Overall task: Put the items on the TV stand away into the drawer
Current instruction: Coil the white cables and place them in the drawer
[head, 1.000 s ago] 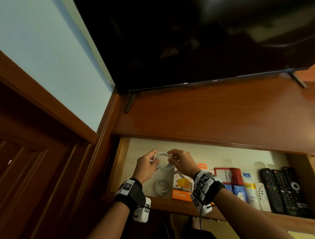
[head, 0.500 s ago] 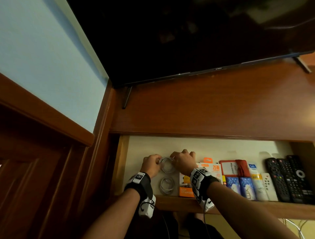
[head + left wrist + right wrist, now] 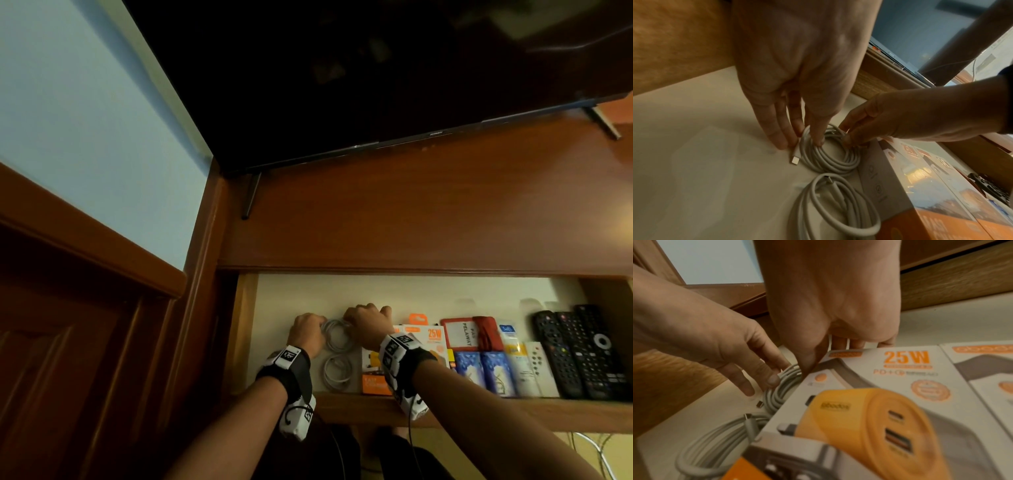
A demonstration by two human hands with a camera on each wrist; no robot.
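Observation:
A white coiled cable (image 3: 337, 338) (image 3: 830, 157) lies on the pale floor of the open drawer (image 3: 428, 294), at its left end. My left hand (image 3: 320, 329) (image 3: 801, 142) pinches the coil's left side, thumb inside the loop and fingers outside. My right hand (image 3: 349, 323) (image 3: 849, 138) pinches its right side, next to the charger box; in the right wrist view only the thumb (image 3: 807, 368) shows on the cable (image 3: 781, 386). A second white coil (image 3: 337, 372) (image 3: 834, 211) lies just in front, untouched.
Right of the coils lie orange-and-white 25W charger boxes (image 3: 424, 339) (image 3: 879, 394), a red card holder (image 3: 469, 334), blue packets (image 3: 483, 373), a white remote (image 3: 536, 368) and black remotes (image 3: 582, 353). The TV (image 3: 376, 68) stands on the wooden stand top (image 3: 428, 212).
Both hands brought the coil down from above the drawer onto its floor, behind the other coil. My head view tilted slightly.

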